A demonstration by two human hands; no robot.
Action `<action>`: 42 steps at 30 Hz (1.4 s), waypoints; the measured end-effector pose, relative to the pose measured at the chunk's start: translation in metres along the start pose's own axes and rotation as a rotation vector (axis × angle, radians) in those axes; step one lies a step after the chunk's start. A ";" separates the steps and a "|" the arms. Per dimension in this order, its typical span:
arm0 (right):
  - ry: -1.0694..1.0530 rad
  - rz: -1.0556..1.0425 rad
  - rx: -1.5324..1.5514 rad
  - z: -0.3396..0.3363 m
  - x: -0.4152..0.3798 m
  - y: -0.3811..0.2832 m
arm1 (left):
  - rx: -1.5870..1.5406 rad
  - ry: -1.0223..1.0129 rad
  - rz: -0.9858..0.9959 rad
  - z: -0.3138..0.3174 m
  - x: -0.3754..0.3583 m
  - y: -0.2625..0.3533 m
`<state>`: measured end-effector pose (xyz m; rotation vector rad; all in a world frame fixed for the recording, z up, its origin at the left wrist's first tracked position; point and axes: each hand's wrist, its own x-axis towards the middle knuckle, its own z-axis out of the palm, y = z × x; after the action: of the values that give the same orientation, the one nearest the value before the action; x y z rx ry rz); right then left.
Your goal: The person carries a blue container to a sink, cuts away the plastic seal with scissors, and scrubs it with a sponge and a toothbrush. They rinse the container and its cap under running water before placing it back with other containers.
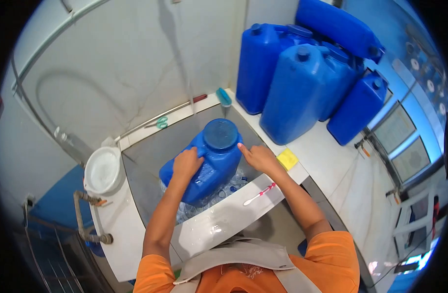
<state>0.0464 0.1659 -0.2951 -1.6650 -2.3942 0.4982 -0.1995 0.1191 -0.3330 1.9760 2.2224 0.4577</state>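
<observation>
A blue plastic water jug (209, 176) with a wide round screw lid (221, 133) sits tilted in the tiled sink basin (148, 154). My left hand (186, 165) is wrapped around the jug's handle. At the other side, my right hand (257, 157) grips the jug by its shoulder, with the thumb at the lid's edge; its other fingers are partly hidden. Around the jug's base lie several clear plastic bottles (216, 197), some with blue caps.
Several blue jugs (292, 93) stand on the right counter. A yellow sponge (287, 158), pink-and-white toothbrush (259, 194), blue brush (223, 97), green-handled scissors (161, 122) and long red-handled tool (199, 98) lie along the rim. A white basin (102, 170) stands left.
</observation>
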 end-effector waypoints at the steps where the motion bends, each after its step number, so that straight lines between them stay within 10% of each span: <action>1: -0.043 0.057 0.082 -0.010 -0.006 0.003 | 0.008 -0.001 0.038 -0.005 -0.003 -0.004; 16: 0.047 0.106 0.947 -0.071 -0.124 0.142 | -0.030 0.096 0.474 -0.336 -0.056 0.214; 20: 0.842 0.162 0.982 -0.103 -0.176 0.192 | -0.122 0.149 0.566 -0.296 -0.020 0.322; 24: 0.878 0.181 0.646 -0.106 -0.214 0.260 | -0.368 0.015 0.698 -0.225 0.022 0.435; 30: 0.586 0.218 1.138 -0.116 -0.208 0.318 | -0.271 -0.025 0.639 -0.146 0.076 0.563; 36: 0.555 0.171 1.076 -0.077 -0.134 0.346 | -0.224 0.075 0.588 -0.120 0.105 0.570; 42: 0.658 0.173 1.116 -0.077 -0.106 0.322 | -0.097 0.638 0.844 -0.135 0.088 0.549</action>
<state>0.3903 0.1817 -0.3397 -1.1928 -1.1135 0.8996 0.2678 0.2400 -0.0262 2.9334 1.3897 1.4127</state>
